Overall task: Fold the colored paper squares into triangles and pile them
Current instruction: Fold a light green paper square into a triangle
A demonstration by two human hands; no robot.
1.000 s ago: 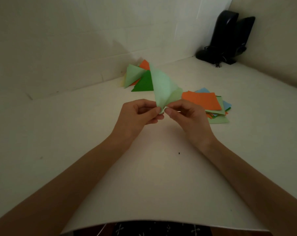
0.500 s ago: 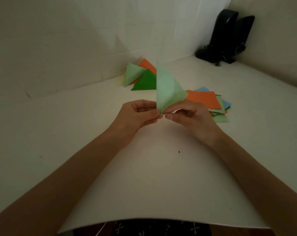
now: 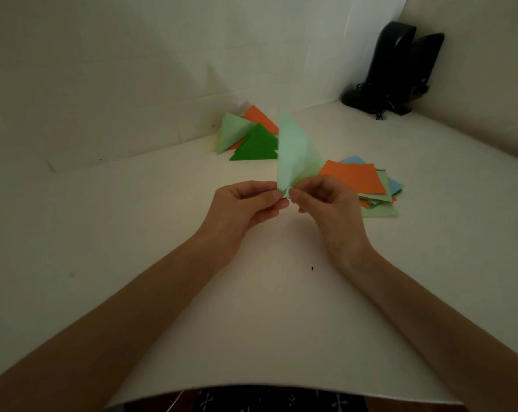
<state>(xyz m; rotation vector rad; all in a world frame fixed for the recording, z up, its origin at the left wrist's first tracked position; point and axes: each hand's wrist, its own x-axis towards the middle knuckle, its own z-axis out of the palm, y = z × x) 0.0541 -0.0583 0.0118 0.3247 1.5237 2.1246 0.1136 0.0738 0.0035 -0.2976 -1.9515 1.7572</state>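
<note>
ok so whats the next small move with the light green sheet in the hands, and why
Probably lay the light green paper down on the table and press the fold flat. The left hand and right hand pinch its lower tip, but it stands upright in the air with its layers apart, apparently uncreased.

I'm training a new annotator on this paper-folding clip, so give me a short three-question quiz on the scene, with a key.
1. True or false: the left hand and the right hand both pinch the light green paper at its lower corner.
2. Which colour tops the stack of unfolded squares? A blue, B orange, C yellow.
3. Fill in: the dark green triangle lies to the ___ of that stack.
Key: 1 true; 2 B; 3 left.
</note>
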